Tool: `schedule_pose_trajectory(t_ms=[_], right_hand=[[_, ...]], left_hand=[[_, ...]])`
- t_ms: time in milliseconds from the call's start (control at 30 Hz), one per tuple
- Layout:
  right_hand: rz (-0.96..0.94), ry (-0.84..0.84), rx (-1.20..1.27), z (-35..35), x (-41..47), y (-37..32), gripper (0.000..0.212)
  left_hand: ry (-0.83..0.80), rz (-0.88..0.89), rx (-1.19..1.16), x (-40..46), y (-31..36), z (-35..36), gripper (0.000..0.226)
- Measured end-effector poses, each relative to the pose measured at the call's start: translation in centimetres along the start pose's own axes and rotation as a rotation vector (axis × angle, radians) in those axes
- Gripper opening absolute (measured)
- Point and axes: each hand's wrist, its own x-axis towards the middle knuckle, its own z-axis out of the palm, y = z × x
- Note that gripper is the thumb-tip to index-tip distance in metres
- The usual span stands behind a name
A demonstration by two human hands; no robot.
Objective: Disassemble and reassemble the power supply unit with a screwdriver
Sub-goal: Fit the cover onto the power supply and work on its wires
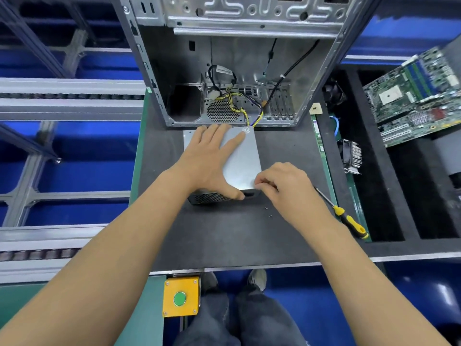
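- My left hand (210,156): fingers straight and spread, palm flat on the top of the power supply unit (243,161), thumb reaching down over its near edge.
- My right hand (287,186): fingers curled, tips bunched at the unit's near right corner; whether they pinch a screw I cannot tell, it is too small to make out.
- Power supply unit: lies on the dark worktop (224,233), just in front of the open computer case (232,71); its coloured wires (252,116) run back into the case.
- Screwdriver (346,216): yellow-and-black handle, lying on the worktop to the right of my right hand, untouched; its tip is hidden behind that hand.
- Two small dark specks (269,212) on the worktop near my right wrist, possibly screws, hard to make out.
- Circuit board (414,96): far right, cut off by the frame edge.
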Motion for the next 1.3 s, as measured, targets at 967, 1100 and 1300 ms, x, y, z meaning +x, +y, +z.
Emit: schedule_pose_trajectory(t_ms=[967, 1100, 1300], right_hand=[[0.016, -0.172, -0.184, -1.2, 1.2, -1.1, 0.012], [-0.024, -0.098, -0.136, -0.8, 0.5, -0.9, 0.011], [0.006, -0.067, -0.060, -0.8, -0.2, -0.6, 0.013]], left_hand=[[0.010, 0.001, 0.015, -0.1, 0.1, -0.3, 0.142], [0.020, 0.002, 0.030, -0.1, 0.1, -0.3, 0.142], [0.012, 0.000, 0.027, -0.2, 0.2, -0.4, 0.142]])
